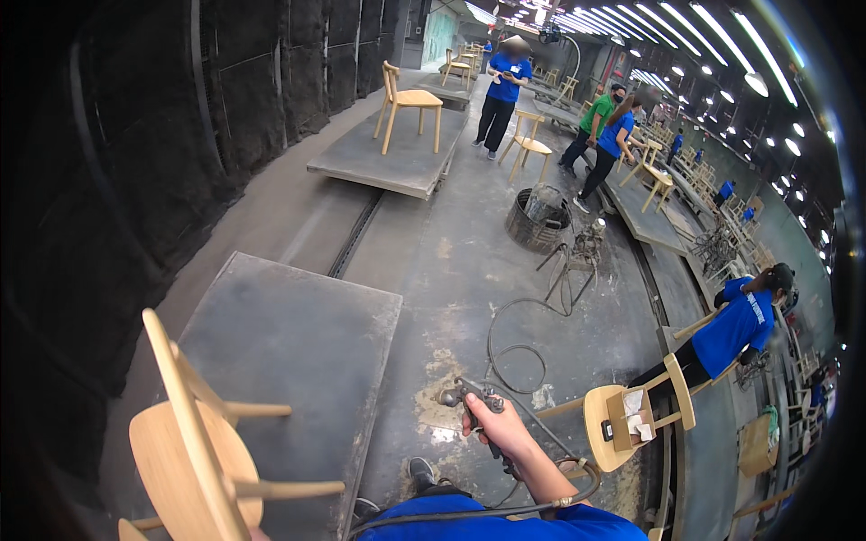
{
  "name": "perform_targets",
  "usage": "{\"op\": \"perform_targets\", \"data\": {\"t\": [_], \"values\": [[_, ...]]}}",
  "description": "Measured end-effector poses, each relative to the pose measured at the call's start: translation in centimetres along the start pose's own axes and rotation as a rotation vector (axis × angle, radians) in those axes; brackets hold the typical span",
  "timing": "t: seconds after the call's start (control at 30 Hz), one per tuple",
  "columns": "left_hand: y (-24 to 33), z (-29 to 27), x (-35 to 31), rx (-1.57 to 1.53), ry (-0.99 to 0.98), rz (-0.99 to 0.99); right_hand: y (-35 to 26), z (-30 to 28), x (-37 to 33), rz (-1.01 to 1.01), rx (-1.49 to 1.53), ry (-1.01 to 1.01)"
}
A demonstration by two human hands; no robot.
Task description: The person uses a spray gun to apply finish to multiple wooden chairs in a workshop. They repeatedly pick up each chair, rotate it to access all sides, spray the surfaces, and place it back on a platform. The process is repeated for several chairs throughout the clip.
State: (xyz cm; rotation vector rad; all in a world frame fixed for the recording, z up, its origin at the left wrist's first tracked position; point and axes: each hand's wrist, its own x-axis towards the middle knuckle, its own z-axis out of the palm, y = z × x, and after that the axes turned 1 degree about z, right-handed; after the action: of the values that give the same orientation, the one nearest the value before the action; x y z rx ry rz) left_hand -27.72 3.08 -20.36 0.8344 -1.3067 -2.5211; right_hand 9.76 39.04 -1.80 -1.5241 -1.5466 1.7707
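My right hand (pixel 502 426) is closed around a dark metal spray gun (pixel 469 394), its nozzle pointing left. A hose (pixel 577 494) runs from the gun and loops over my right forearm. At the lower left is a light wooden chair (pixel 171 460) with a curved backrest; two of its legs stick out to the right above a grey platform (pixel 298 334). Whether the chair rests on the platform I cannot tell. Only a sliver of my left hand (pixel 259 535) shows at the lower edge, beside the backrest; its fingers are hidden.
Right of me, a wooden chair (pixel 597 428) carries a small open box (pixel 631 417). Hose coils (pixel 519 370) lie on the floor before a pump (pixel 586 243) and a bucket (pixel 538 216). Another chair (pixel 415 97) stands on a platform ahead. Several people work nearby.
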Motion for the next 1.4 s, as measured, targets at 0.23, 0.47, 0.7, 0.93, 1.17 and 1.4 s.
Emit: {"op": "perform_targets", "data": {"t": [0.23, 0.47, 0.7, 0.93, 1.17, 1.4], "values": [[-6.3, 6.0, -3.1, 0.508, -0.669, -0.631, -2.4, -1.8, -1.2, -0.300, 0.226, 0.036], [1.2, 4.8, -0.1, 1.828, -0.968, 0.995, -1.6, -2.1, -3.0, -0.448, 0.399, 0.128], [0.2, 3.2, 3.0, 2.070, -0.982, 1.013, -1.0, -2.0, -5.1, -0.500, 0.470, 0.086], [3.8, 9.3, -0.7, 1.798, -0.963, 1.139, -5.1, -2.7, -8.2, -0.770, 0.417, -0.170], [6.3, 13.5, 0.4, 1.710, -0.879, 1.236, -7.6, 1.4, -8.2, -0.895, 0.437, -0.216], [5.5, 15.1, 3.0, 1.695, -0.880, 1.198, -4.4, 1.5, -5.6, -0.484, 0.232, -0.141]]}}
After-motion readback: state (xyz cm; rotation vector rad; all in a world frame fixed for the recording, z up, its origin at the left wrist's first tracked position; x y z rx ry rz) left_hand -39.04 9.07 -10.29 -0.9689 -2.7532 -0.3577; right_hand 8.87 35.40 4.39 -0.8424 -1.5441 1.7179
